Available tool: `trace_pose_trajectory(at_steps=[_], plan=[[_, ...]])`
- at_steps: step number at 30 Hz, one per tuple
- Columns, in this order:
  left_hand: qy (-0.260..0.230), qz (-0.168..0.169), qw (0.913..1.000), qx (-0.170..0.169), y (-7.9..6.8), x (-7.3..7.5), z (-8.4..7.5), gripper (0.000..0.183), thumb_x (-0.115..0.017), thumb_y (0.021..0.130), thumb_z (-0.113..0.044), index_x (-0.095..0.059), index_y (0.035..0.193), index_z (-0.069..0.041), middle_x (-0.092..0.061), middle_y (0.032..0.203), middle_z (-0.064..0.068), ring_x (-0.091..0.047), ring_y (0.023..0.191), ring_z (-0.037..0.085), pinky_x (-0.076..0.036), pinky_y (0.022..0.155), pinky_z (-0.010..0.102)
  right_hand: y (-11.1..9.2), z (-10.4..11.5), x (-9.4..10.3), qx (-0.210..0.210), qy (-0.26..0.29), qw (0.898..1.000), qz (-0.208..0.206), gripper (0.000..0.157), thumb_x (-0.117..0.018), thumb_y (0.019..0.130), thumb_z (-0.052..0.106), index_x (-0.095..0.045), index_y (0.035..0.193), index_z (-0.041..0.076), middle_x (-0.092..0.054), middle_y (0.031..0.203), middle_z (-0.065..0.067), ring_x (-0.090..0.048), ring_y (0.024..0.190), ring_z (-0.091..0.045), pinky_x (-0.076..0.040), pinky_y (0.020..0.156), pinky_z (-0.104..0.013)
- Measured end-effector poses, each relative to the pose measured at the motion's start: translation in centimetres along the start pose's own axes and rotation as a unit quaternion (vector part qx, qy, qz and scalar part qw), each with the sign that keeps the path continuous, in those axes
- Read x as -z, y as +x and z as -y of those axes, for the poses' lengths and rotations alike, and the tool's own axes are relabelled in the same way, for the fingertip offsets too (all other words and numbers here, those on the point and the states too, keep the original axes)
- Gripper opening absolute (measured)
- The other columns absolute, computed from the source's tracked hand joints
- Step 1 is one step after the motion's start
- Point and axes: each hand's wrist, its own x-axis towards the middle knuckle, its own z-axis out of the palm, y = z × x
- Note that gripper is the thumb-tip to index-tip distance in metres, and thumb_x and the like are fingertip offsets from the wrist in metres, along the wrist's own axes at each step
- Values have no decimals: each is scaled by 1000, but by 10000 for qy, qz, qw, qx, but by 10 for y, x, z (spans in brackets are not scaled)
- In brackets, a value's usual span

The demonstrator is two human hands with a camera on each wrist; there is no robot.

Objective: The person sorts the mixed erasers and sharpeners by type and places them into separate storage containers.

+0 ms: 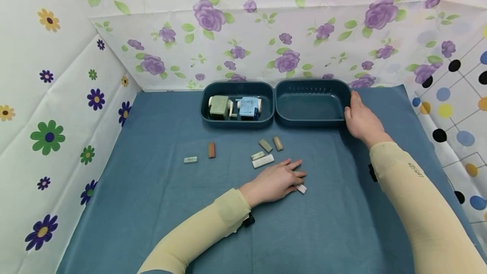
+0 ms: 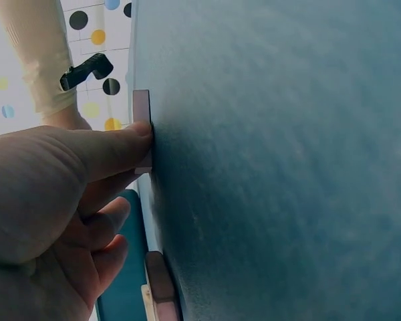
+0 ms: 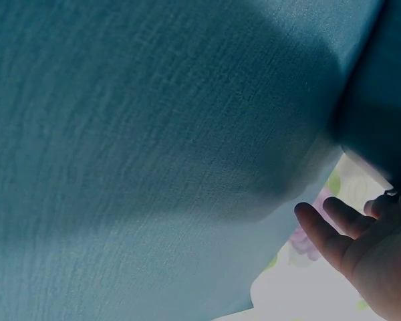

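My left hand (image 1: pixel 275 180) is low over the cloth, right of the middle. Between its thumb and fingers it pinches a small pale rectangular eraser (image 1: pixel 301 188), seen edge-on as a flat bar (image 2: pixel 142 103) in the left wrist view. My right hand (image 1: pixel 363 119) grips the right end of an empty dark blue tray (image 1: pixel 313 123), thumb at the rim. Its other fingers (image 3: pixel 321 231) stretch loosely beside the tray wall in the right wrist view. Left of the left hand lie a white eraser (image 1: pixel 263 161) and several smaller greenish and tan ones (image 1: pixel 265 145).
A second blue tray (image 1: pixel 236 124) adjoins the first, holding a green crank pencil sharpener (image 1: pixel 219 107) and a blue one (image 1: pixel 249 107). Farther left on the blue cloth (image 1: pixel 152 206) are a reddish-brown eraser (image 1: pixel 211 150) and a grey-green one (image 1: pixel 190 160). Flowered sheets (image 1: pixel 243 24) border the back.
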Motion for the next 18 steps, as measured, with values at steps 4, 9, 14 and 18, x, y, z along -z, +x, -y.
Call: trace_pose_trajectory(at_steps=[4,9,14,18], plan=[[-14,-90,10000,19,0,0,0,34,-67,109,-27,-72,142,-20,-59,155,-1,-33,159,23,-20,131,36,0,-1,1,-16,6,10000,-5,70,-16,117,38,23,166,5,19,174,-22,-8,158,-55,-15,123,-71],[-137,-274,9995,94,-1,2,0,33,-66,110,-25,-72,141,-19,-64,150,0,-37,157,22,-20,131,33,-1,0,1,-9,29,10000,2,70,-16,117,38,23,166,5,21,174,-22,-7,158,-55,-15,123,-71],[-414,-800,9958,143,-3,9,4,28,-68,108,-21,-75,135,-16,-72,139,-1,-43,154,23,-23,130,32,-1,0,0,-1,20,10000,2,70,-17,118,38,22,166,4,19,174,-23,-8,158,-55,-15,123,-71],[-639,-1262,9896,258,-4,18,11,24,-69,108,-19,-77,131,-17,-75,132,-3,-45,152,23,-24,129,30,-2,0,1,2,15,10000,35,70,-17,117,37,23,165,4,19,174,-24,-7,158,-55,-15,123,-72]])
